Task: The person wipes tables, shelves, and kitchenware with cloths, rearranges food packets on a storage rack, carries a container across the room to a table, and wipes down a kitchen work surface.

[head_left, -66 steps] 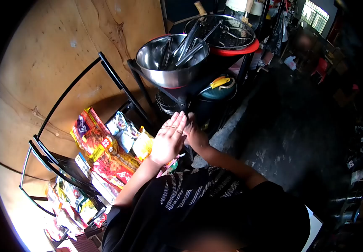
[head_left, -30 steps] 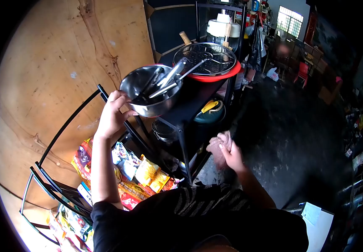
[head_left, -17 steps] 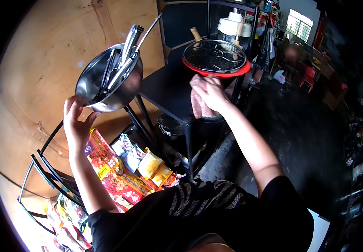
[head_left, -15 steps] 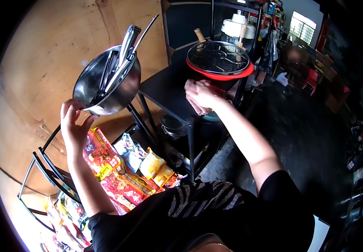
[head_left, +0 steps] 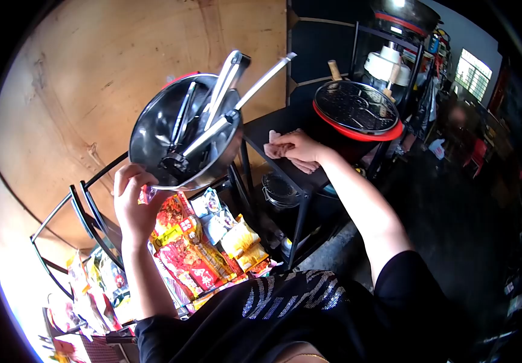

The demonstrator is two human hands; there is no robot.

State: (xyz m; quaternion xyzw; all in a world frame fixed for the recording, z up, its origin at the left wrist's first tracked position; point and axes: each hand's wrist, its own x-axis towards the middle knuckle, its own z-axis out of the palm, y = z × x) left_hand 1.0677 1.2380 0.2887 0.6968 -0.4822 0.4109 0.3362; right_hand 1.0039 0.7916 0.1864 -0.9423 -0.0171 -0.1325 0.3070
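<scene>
My left hand [head_left: 132, 193] grips the near rim of a large shiny metal bowl [head_left: 212, 166], held up and tilted so its inside faces me. Several long metal-handled utensils [head_left: 213, 124] lean in it, their handles sticking out past the upper right rim; their working ends are hard to make out. With closed fingers, my right hand [head_left: 302, 147] presses a bunched pinkish-brown cloth [head_left: 304, 166] onto the black shelf top [head_left: 288, 118], near its left front edge.
A red-rimmed pan with a glass lid [head_left: 356, 107] stands on the shelf's right part. Below the bowl lie colourful food packets [head_left: 197, 260]. A black metal rack [head_left: 79, 206] is at the left, by the wooden panel [head_left: 91, 78]. Behind the pan sits a white appliance [head_left: 386, 65].
My right hand has moved the cloth from beside the pan towards the shelf's left edge. The bowl now shows more of its inside. The whole view has shifted too.
</scene>
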